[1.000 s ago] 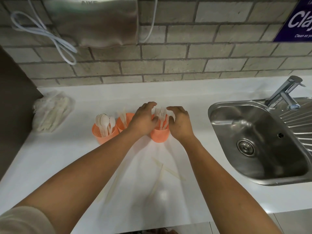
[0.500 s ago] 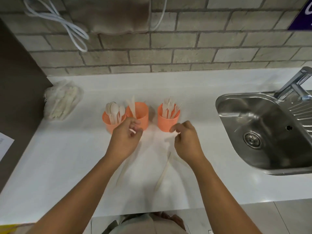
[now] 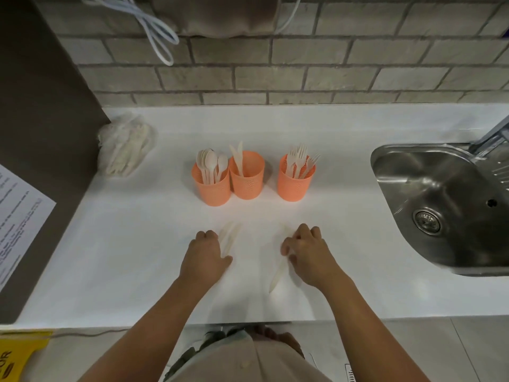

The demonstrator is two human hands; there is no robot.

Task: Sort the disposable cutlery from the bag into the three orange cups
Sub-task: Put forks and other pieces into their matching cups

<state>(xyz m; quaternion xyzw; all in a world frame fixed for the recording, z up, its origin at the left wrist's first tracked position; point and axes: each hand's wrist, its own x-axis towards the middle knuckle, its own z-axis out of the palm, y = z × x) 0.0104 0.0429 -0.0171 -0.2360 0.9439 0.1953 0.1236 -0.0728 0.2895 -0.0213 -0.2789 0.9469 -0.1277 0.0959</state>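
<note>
Three orange cups stand in a row on the white counter (image 3: 137,244). The left cup (image 3: 211,190) holds spoons, the middle cup (image 3: 247,180) holds two knives and the right cup (image 3: 295,183) holds forks. The clear bag of cutlery (image 3: 124,151) lies at the far left against the dark panel. My left hand (image 3: 205,256) is on the counter with fingers curled, against the lower end of a blurred pale knife (image 3: 230,237); whether it grips the knife is unclear. My right hand (image 3: 309,253) curls its thumb and fingers over the top end of another pale knife (image 3: 276,277).
A steel sink (image 3: 440,205) with a tap (image 3: 493,136) fills the right side. A brick wall runs behind the counter, with a white cable (image 3: 154,31) hanging on it. A printed sheet (image 3: 16,216) is stuck on the dark panel at left. The counter's front edge lies just below my hands.
Both hands have drawn back from the cups toward me and come down onto the two knives lying on the counter. The view has tilted further down.
</note>
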